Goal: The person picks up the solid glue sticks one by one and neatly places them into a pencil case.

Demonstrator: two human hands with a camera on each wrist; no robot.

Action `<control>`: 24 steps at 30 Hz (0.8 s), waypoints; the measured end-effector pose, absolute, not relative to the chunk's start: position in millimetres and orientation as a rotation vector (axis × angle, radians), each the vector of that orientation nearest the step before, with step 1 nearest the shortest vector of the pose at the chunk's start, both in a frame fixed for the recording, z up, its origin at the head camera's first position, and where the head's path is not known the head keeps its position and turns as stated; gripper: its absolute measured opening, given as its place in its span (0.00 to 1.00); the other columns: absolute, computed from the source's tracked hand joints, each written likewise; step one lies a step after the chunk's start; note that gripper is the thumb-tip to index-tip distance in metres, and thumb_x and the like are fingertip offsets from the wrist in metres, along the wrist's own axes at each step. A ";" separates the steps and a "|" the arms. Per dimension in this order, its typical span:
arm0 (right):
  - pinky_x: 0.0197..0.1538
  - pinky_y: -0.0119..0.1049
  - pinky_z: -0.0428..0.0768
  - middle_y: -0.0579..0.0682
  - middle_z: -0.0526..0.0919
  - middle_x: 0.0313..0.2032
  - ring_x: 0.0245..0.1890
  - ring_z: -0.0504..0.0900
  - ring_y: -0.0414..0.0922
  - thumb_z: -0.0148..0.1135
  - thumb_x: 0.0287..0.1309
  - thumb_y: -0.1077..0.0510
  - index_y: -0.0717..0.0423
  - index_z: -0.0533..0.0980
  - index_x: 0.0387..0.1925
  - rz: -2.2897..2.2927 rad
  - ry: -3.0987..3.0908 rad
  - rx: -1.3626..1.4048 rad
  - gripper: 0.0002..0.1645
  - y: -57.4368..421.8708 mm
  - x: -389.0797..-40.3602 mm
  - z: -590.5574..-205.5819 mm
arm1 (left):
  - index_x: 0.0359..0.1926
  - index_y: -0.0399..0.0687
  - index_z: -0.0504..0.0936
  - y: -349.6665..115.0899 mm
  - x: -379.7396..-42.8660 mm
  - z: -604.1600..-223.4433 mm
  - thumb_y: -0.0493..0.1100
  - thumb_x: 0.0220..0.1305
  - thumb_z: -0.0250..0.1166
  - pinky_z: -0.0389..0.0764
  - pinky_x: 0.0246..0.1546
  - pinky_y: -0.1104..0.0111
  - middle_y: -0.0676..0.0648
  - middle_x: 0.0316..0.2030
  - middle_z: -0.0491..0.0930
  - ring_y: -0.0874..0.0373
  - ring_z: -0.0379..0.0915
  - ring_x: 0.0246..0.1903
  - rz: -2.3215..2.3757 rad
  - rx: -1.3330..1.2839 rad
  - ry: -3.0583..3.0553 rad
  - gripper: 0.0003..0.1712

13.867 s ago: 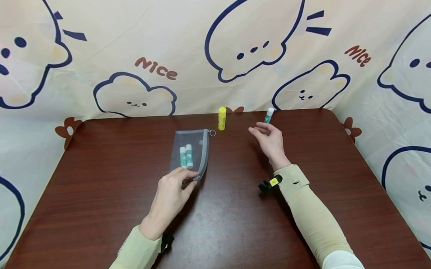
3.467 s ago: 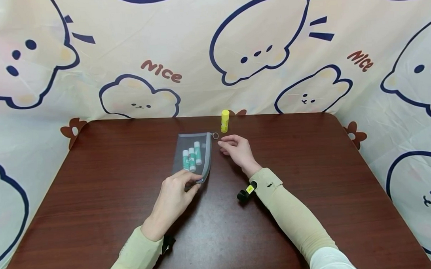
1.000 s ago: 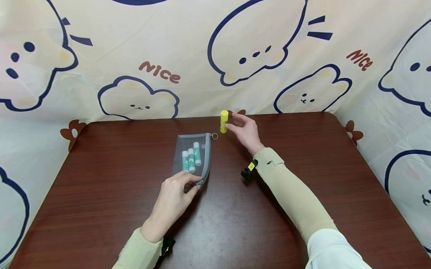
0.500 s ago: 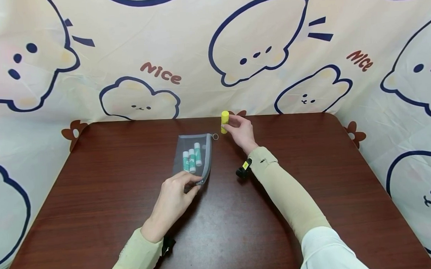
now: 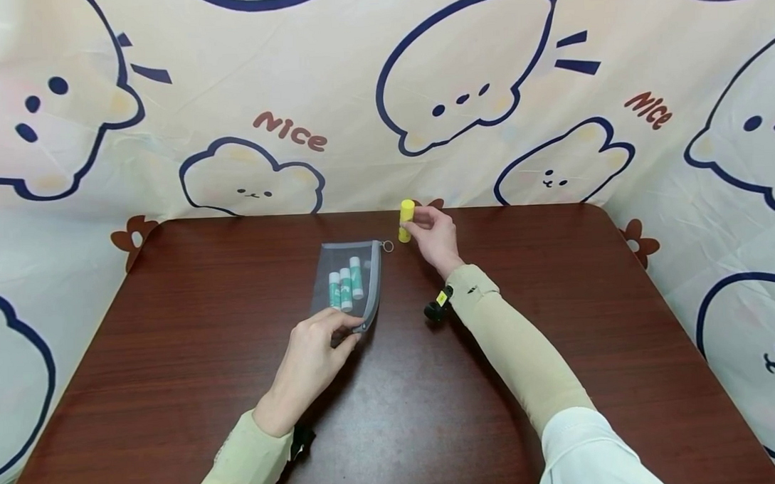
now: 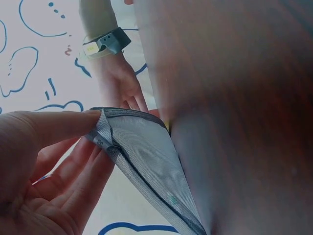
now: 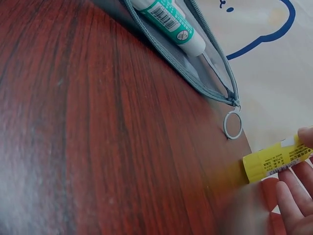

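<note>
My left hand [image 5: 309, 355] pinches the near corner of a grey mesh zipper pouch [image 5: 324, 255], beside its zipped edge. In the left wrist view the thumb and fingers hold the fabric and the pouch [image 6: 142, 139] gapes. Inside lie three green-and-white glue sticks [image 5: 346, 287], side by side. At the table's far edge my right hand [image 5: 440, 239] grips a yellow glue stick [image 5: 406, 214] between thumb and fingers. The right wrist view shows the yellow stick [image 7: 269, 162] tilted, its printed label facing the camera, just beyond the pouch's metal ring [image 7: 233, 125].
The brown wooden table [image 5: 557, 321] runs back to a cream cloth backdrop [image 5: 349, 72] with cartoon prints, which also hangs at both sides. Black wrist cameras sit on both sleeves, the right camera [image 5: 437, 306] close above the table.
A third green-and-white glue stick has gone from the table's right side into the pouch. My right hand has since taken hold of the yellow one and tilted it slightly. The left hand stays put.
</note>
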State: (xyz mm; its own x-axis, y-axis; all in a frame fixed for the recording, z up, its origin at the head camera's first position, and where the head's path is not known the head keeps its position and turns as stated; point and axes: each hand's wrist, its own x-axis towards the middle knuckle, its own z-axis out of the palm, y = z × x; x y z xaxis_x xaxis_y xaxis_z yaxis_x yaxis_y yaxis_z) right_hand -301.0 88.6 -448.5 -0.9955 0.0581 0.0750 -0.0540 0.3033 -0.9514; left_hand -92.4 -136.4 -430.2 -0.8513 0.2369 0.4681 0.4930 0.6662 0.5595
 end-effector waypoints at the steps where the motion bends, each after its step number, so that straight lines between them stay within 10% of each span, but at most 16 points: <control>1: 0.52 0.38 0.83 0.50 0.86 0.49 0.48 0.86 0.45 0.74 0.61 0.56 0.54 0.81 0.55 1.798 -2.459 -0.005 0.21 89.0 -300.8 -448.5 | 0.41 0.47 0.91 -136.4 -92.4 -430.1 0.29 0.53 0.78 0.82 0.31 0.67 0.53 0.37 0.85 0.61 0.81 0.32 -1.000 -0.576 -2.526 0.15; 24: 0.50 0.36 0.83 0.51 0.85 0.49 0.47 0.85 0.45 0.74 0.60 0.57 0.56 0.81 0.55 1.898 -2.385 0.010 0.22 103.8 -296.2 -441.7 | 0.40 0.46 0.91 -136.7 -92.5 -430.9 0.29 0.52 0.78 0.83 0.30 0.65 0.53 0.37 0.85 0.60 0.82 0.31 -1.006 -0.585 -2.506 0.14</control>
